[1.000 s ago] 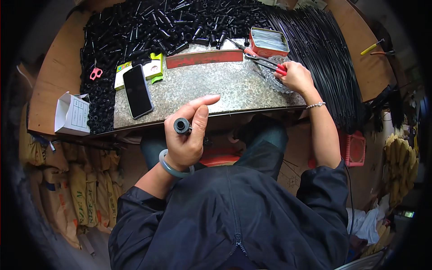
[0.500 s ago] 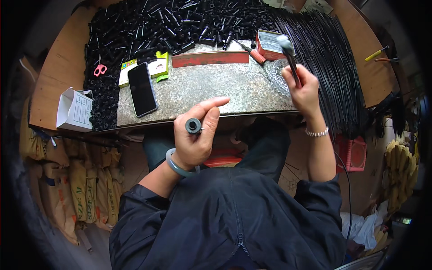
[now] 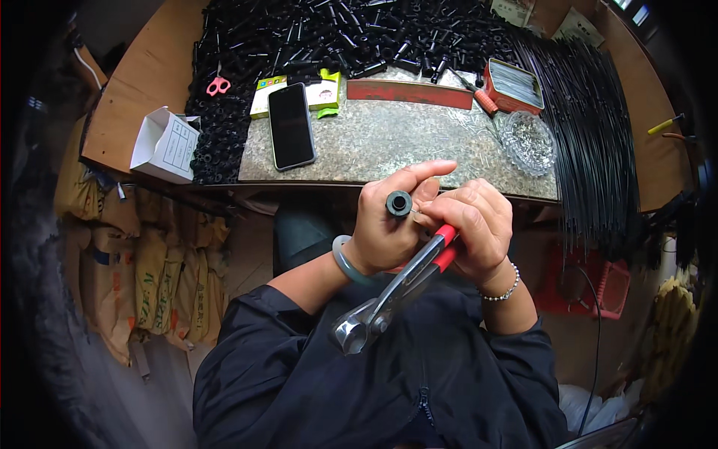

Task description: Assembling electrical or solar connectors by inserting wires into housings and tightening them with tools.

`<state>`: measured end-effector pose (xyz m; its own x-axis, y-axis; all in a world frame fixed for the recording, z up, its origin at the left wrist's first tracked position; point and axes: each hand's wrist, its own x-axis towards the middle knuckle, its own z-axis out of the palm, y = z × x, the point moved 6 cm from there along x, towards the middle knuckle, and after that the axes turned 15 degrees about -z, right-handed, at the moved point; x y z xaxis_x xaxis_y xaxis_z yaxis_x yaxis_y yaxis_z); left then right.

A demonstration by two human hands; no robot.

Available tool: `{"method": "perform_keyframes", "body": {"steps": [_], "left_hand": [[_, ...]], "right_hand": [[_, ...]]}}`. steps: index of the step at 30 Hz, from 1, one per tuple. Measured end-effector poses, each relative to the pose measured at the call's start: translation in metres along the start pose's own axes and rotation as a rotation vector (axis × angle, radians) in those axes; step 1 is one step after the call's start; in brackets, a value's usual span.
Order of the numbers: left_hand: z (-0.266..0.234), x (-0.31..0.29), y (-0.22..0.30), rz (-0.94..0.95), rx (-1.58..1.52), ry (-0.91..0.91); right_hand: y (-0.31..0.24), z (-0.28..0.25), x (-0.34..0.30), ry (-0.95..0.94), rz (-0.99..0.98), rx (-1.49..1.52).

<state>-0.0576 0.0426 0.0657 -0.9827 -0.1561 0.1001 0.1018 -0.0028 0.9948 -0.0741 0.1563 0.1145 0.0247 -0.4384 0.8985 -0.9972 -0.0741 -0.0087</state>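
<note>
My left hand (image 3: pixel 378 232) is wrapped round a black tubular part (image 3: pixel 399 203), whose round open end faces up; its index finger stretches to the right. A thin wire-like piece (image 3: pixel 416 212) shows beside the tube's rim, where the fingers of both hands meet. In my right hand (image 3: pixel 480 224) are red-handled pliers (image 3: pixel 407 278), held by the handles, with their shiny metal head pointing down toward my jacket. The right fingertips pinch close to the thin piece, but which hand holds it I cannot tell.
On the stone-patterned board (image 3: pixel 359 153) lie a black phone (image 3: pixel 292 127), a red bar (image 3: pixel 407 95) and a clear glass dish (image 3: pixel 528 142). Behind are heaped black parts (image 3: pixel 314 37), a red tin (image 3: pixel 513 86) and a red-handled tool (image 3: pixel 486 102). Long black rods (image 3: pixel 587 135) cover the right side.
My right hand has come down and left from near the glass dish to meet my left hand. The tool's head, raised before, now points down. The whole view has shifted.
</note>
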Motion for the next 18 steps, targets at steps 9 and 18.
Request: {"method": "perform_keyframes", "body": {"steps": [9, 18], "left_hand": [[0.000, -0.004, 0.017, 0.101, 0.099, -0.011], [0.004, -0.003, 0.020, 0.179, 0.069, 0.039]], "right_hand": [[-0.007, 0.005, -0.004, 0.152, -0.061, 0.042], [-0.005, 0.008, -0.006, 0.204, -0.034, 0.087]]}}
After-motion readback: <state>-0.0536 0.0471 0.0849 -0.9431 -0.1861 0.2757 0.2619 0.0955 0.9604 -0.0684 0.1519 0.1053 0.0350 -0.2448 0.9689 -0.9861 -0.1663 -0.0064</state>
